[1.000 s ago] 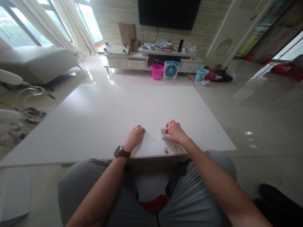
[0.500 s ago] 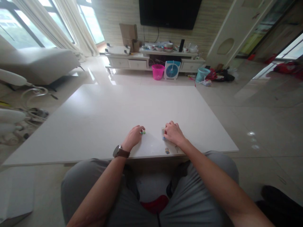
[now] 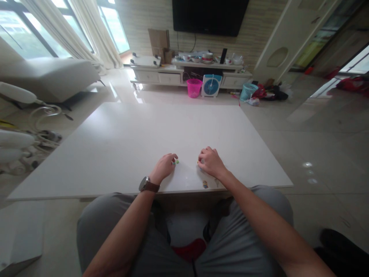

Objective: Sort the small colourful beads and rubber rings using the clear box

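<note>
Both hands rest on the near part of a white table (image 3: 150, 130). My left hand (image 3: 163, 167), with a watch on its wrist, is curled and pinches a tiny green piece (image 3: 176, 162) against the tabletop. My right hand (image 3: 211, 162) is closed over a small colourful card or sticker sheet, of which only an edge shows at its fingertips. Two small stickers (image 3: 205, 184) lie on the table just in front of my right wrist, near the front edge.
A sofa (image 3: 49, 75) and white appliances with hoses stand on the left. Beyond the table are a TV cabinet (image 3: 178, 75), a pink basket (image 3: 193, 87), a small blue fan (image 3: 211, 85) and a teal basket (image 3: 247, 91). My grey-trousered knees are below the table edge.
My right hand has closed further over the small sheet, hiding most of it. My left hand has stayed put with the green piece; the view has shifted slightly.
</note>
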`<action>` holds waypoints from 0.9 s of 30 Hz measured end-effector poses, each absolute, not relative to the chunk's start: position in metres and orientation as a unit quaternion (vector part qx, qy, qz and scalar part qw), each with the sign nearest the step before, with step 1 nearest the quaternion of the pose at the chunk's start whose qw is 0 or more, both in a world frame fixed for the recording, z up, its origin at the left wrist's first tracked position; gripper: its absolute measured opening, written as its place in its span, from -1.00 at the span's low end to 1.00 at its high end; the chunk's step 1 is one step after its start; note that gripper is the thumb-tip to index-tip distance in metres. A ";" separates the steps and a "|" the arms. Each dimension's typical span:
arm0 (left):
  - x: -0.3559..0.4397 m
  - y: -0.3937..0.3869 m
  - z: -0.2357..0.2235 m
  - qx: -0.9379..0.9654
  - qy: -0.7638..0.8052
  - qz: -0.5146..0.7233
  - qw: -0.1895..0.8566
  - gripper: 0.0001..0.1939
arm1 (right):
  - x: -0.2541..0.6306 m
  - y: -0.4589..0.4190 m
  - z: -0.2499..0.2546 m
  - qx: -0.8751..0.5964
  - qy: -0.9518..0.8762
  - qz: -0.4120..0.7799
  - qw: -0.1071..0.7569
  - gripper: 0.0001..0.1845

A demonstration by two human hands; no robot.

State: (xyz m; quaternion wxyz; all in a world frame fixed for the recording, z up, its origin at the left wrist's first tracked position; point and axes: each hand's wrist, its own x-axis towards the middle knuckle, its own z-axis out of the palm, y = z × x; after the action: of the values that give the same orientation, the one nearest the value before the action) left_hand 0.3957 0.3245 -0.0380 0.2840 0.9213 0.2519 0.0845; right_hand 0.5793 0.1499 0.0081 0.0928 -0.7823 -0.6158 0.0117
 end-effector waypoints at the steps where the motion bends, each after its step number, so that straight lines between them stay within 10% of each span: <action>1: 0.396 0.324 -0.038 0.922 0.253 0.080 0.282 -0.60 | 0.577 0.151 0.007 -0.770 -0.629 0.013 0.103 -0.84; 19: 0.397 0.298 -0.031 0.931 0.175 0.030 0.319 -0.39 | 0.551 0.158 -0.018 -0.681 -0.725 0.055 0.088 -0.81; 27: 0.403 0.290 -0.029 0.938 0.146 0.026 0.315 -0.70 | 0.563 0.154 -0.003 -0.701 -0.700 0.033 0.133 -0.88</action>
State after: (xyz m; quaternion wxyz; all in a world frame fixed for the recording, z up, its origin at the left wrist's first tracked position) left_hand 0.4034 0.2901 -0.0287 0.3146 0.9375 0.1461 0.0263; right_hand 0.5632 0.1543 -0.0030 0.1329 -0.7008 -0.7001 0.0330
